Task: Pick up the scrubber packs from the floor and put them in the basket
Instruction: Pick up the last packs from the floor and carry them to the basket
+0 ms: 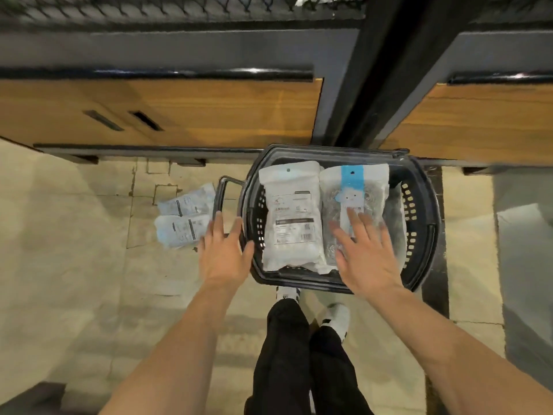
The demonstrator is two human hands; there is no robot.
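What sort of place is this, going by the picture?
Most likely a shop aisle. A plastic shopping basket sits on the tiled floor, the scrubber packs carry barcodes and hang holes, and a wood-fronted display unit with wire mesh stands behind.

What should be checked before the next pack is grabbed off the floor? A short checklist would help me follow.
1. Left hand free: open, holds nothing, ok.
2. Right hand free: open above the blue-striped pack, ok.
3. Packs within reach: nearer floor pack and farther floor pack lie just beside the left hand, ok.
4. Room in the basket: white pack and blue-striped pack cover the bottom, cannot tell.
5. All packs collected: not ok.
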